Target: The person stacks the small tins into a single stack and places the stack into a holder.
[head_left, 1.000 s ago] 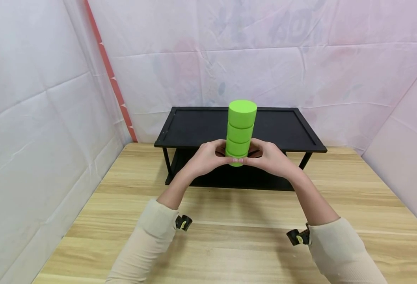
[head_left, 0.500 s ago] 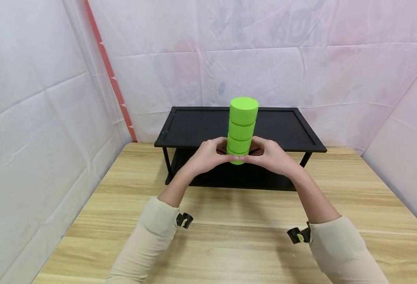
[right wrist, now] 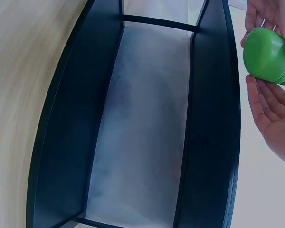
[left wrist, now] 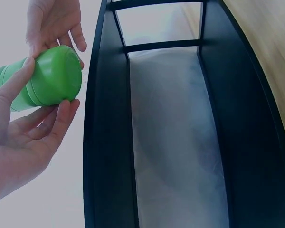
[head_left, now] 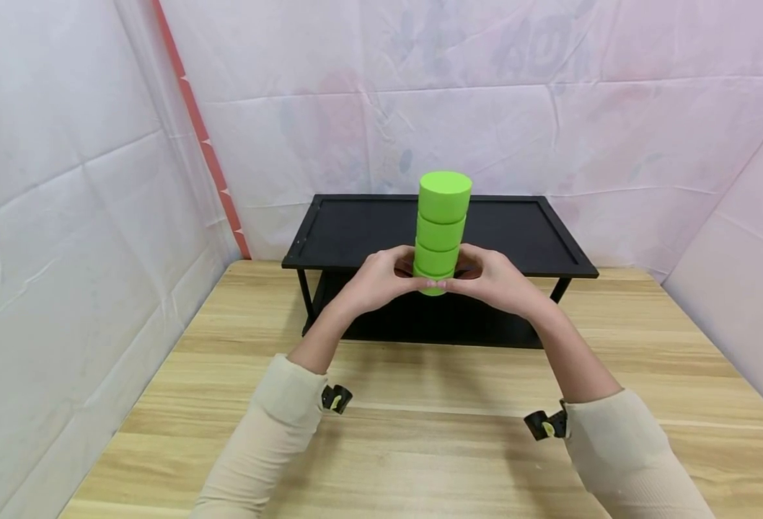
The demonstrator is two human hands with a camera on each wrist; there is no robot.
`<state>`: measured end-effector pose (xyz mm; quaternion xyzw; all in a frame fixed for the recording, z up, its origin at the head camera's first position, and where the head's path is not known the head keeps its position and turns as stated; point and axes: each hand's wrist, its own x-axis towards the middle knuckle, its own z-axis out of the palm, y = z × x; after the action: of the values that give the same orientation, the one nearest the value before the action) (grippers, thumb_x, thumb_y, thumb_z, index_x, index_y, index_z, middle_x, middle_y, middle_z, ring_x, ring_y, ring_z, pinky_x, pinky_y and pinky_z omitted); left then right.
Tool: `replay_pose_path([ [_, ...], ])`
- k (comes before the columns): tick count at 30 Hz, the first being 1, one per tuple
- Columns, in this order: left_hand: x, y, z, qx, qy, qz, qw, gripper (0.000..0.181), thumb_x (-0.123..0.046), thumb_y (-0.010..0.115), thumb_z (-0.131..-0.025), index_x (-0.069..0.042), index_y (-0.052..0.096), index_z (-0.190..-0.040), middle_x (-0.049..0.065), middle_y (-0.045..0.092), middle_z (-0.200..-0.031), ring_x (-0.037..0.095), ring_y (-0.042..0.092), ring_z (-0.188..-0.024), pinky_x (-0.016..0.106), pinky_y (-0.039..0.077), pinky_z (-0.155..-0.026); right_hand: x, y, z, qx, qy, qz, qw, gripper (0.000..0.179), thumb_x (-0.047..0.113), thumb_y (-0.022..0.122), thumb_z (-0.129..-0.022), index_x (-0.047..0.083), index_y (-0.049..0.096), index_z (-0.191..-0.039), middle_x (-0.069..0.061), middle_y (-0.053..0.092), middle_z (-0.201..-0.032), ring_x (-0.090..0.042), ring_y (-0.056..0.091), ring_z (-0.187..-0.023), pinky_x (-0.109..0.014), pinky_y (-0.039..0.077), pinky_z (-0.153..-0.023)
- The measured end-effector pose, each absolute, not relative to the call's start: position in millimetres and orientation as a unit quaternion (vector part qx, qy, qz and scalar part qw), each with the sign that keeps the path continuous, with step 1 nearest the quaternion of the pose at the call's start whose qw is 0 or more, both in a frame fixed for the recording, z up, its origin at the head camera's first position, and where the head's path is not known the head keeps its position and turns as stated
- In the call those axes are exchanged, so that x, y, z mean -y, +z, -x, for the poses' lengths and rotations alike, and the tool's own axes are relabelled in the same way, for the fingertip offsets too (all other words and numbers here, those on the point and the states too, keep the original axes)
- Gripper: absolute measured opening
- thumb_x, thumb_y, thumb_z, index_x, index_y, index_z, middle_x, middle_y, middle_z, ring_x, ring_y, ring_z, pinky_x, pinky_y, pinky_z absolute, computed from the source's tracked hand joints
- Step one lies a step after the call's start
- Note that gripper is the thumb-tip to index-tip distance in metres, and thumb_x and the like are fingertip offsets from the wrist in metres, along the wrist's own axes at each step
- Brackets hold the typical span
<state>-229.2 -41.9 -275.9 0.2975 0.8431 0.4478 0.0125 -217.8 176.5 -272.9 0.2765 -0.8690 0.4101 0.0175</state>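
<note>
A tall bright-green column (head_left: 443, 216) is ringed by several grooves, like segments stacked end to end, and has a flat round top. Both hands hold it upright by its lower end. My left hand (head_left: 381, 280) wraps it from the left and my right hand (head_left: 501, 281) from the right, with the thumbs almost meeting in front. Its rounded base (left wrist: 69, 73) shows between the fingers in the left wrist view, above the shelf's top level. In the right wrist view, the base (right wrist: 261, 52) sits between both hands. The fingers behind it are partly hidden in the head view.
A black two-tier shelf (head_left: 355, 231) stands behind the hands on the wooden table (head_left: 414, 447), with thin black legs and a raised rim. White cloth (head_left: 83, 216) hangs at the left, back and right. A red strip (head_left: 203, 137) runs down the back left corner.
Both hands have lifted the green column slightly upward, after a small drift right and partly back. The grip looks the same and the shelf has not moved.
</note>
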Motion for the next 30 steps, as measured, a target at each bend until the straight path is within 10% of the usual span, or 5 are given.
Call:
replay_pose_path([
  [30, 42.3, -266.4, 237.9, -0.842, 0.452, -0.296, 0.016, 0.051, -0.028, 0.070, -0.082, -0.009, 0.052, -0.126, 0.001, 0.059, -0.110, 0.010, 0.058, -0.093, 0.026, 0.050, -0.076, -177.4, -264.7, 226.9, 0.867, 0.417, -0.272, 0.010, 0.053, 0.031, 0.068, -0.084, 0.006, 0.050, -0.128, -0.010, 0.057, -0.112, -0.023, 0.056, -0.100, -0.044, 0.047, -0.083],
])
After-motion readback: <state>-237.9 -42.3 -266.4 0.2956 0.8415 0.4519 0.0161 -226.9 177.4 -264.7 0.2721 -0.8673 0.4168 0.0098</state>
